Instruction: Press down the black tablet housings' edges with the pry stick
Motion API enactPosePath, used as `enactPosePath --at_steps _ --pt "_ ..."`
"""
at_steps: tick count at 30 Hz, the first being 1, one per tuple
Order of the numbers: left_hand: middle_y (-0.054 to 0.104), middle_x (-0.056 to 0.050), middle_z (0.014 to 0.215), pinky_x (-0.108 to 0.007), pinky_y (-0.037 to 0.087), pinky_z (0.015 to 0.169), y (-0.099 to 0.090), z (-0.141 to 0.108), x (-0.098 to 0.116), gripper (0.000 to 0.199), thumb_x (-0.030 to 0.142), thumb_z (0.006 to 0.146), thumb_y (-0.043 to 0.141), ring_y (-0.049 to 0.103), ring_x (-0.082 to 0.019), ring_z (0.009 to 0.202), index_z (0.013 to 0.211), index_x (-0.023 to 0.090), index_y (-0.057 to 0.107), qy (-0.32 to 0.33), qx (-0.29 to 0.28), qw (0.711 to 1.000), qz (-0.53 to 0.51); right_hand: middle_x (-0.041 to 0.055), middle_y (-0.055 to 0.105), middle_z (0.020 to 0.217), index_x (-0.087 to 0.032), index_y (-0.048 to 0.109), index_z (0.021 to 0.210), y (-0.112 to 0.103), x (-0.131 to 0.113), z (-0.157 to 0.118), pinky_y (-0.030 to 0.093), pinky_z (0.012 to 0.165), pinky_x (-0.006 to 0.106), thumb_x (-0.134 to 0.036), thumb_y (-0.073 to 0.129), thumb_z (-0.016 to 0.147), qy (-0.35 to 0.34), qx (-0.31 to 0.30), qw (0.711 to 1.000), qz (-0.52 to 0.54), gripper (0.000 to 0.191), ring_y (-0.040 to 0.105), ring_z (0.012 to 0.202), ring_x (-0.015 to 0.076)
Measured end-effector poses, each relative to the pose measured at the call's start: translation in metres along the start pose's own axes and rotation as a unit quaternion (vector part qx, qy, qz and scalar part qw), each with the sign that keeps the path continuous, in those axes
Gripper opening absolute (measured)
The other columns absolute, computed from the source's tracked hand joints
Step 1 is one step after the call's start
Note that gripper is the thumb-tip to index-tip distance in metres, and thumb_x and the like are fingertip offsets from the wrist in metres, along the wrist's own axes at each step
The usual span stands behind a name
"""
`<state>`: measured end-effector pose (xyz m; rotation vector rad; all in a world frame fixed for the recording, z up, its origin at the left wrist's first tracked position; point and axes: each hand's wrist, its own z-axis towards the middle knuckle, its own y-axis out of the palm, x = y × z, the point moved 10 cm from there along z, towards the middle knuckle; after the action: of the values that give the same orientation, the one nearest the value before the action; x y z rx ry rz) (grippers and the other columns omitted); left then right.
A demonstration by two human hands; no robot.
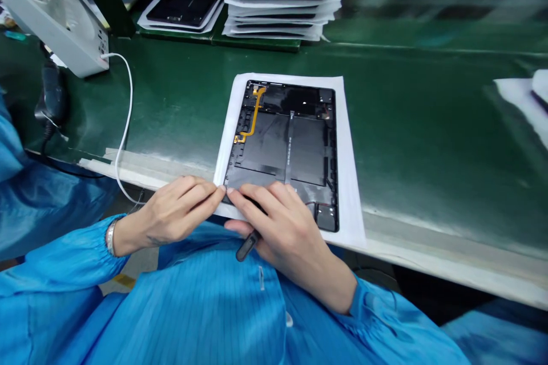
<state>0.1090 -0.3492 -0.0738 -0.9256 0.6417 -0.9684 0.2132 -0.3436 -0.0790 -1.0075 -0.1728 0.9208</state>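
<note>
An opened black tablet housing lies on a white sheet at the front edge of the green table. An orange flex cable runs down its left side. My left hand is closed, its fingertips pressed together at the housing's lower left edge; whatever they pinch is too small to name. My right hand is closed round a dark tool, whose end sticks out below the palm. Its index fingertip touches the same edge, beside the left fingertips.
A tall stack of sheet-separated dark panels stands at the back, beside another tablet. At left are a white fan-like device with a white cable and a dark handheld device. A person's blue sleeve shows at left.
</note>
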Motion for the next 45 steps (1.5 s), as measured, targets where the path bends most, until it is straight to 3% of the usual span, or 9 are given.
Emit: enactPosePath --at_steps 3,5,9,12,18,23,34,41,45 --pt "0.072 -0.014 0.095 -0.035 0.059 0.073 0.002 0.004 0.003 0.027 0.008 0.1 0.047 0.067 -0.022 0.084 0.123 0.006 0.059 0.009 -0.029 0.999 0.012 0.0164 0.067 0.11 -0.008 0.059 0.127 -0.016 0.014 0.002 0.05 0.08 0.039 -0.072 0.027 0.096 0.054 0.003 0.996 0.067 0.078 0.059 0.094 0.0248" --pt "0.072 -0.011 0.094 -0.033 0.058 0.073 0.005 0.004 -0.006 0.025 0.01 0.101 0.047 0.066 -0.021 0.084 0.123 0.01 0.06 -0.021 -0.032 0.999 -0.026 0.0152 0.065 0.106 -0.01 0.057 0.132 -0.025 0.018 0.002 0.05 0.077 0.037 -0.072 0.019 0.096 0.072 -0.018 0.996 0.045 0.082 0.061 0.091 0.0241" --pt "0.06 -0.019 0.139 -0.046 0.053 0.102 0.024 0.001 -0.034 0.041 0.028 0.1 0.057 0.056 -0.03 0.13 0.139 0.016 0.051 -0.109 -0.055 0.985 -0.124 0.0029 0.059 0.077 -0.016 0.063 0.132 -0.044 0.014 0.0 0.041 0.062 0.028 -0.039 0.041 0.106 0.062 -0.002 0.997 -0.052 0.041 0.054 0.067 0.0148" --pt "0.041 -0.018 0.158 -0.051 0.042 0.117 0.039 0.0 -0.04 0.061 0.039 0.1 0.058 0.039 -0.03 0.148 0.153 0.018 0.037 -0.122 -0.079 0.974 -0.175 -0.002 0.057 0.072 -0.024 0.059 0.14 -0.042 0.011 -0.002 0.04 0.06 0.025 -0.017 0.051 0.102 0.064 -0.009 0.996 -0.067 0.039 0.051 0.06 0.0106" --pt "0.045 -0.014 0.157 -0.046 0.041 0.119 0.041 -0.001 -0.043 0.06 0.04 0.1 0.058 0.04 -0.027 0.147 0.153 0.017 0.04 -0.148 -0.066 0.965 -0.206 0.0061 0.071 0.106 -0.019 0.063 0.13 -0.014 0.005 -0.002 0.051 0.075 0.024 0.001 0.046 0.095 0.032 -0.05 0.998 -0.029 0.043 0.065 0.089 0.0134" --pt "0.042 -0.012 0.159 -0.046 0.039 0.119 0.039 -0.003 -0.042 0.054 0.037 0.102 0.055 0.037 -0.025 0.149 0.152 0.018 0.042 -0.141 -0.067 0.965 -0.212 0.0083 0.073 0.102 -0.015 0.068 0.115 -0.006 0.005 0.003 0.053 0.073 0.027 -0.003 0.055 0.095 0.038 -0.041 0.998 -0.022 0.027 0.066 0.085 0.0155" --pt "0.05 -0.012 0.154 -0.043 0.04 0.118 0.035 0.003 -0.039 0.046 0.034 0.103 0.055 0.042 -0.025 0.146 0.143 0.013 0.052 -0.142 -0.049 0.969 -0.194 0.0082 0.073 0.102 -0.012 0.067 0.112 0.001 -0.002 0.011 0.052 0.071 0.026 -0.004 0.055 0.096 0.016 -0.086 0.995 -0.046 0.021 0.066 0.085 0.0148" --pt "0.054 -0.013 0.15 -0.04 0.041 0.116 0.035 0.005 -0.037 0.048 0.041 0.104 0.05 0.047 -0.026 0.142 0.139 0.009 0.056 -0.137 -0.034 0.976 -0.168 0.0068 0.074 0.098 -0.01 0.069 0.104 0.007 -0.005 0.019 0.046 0.065 0.027 -0.01 0.05 0.1 -0.04 -0.158 0.983 -0.084 0.019 0.061 0.079 0.014" --pt "0.053 -0.014 0.151 -0.04 0.042 0.116 0.035 0.004 -0.037 0.047 0.041 0.105 0.048 0.047 -0.026 0.142 0.139 0.008 0.056 -0.13 -0.027 0.978 -0.159 0.0042 0.073 0.095 -0.013 0.069 0.098 0.014 -0.009 0.026 0.041 0.059 0.029 -0.014 0.04 0.105 -0.089 -0.217 0.965 -0.12 0.03 0.054 0.071 0.0133"
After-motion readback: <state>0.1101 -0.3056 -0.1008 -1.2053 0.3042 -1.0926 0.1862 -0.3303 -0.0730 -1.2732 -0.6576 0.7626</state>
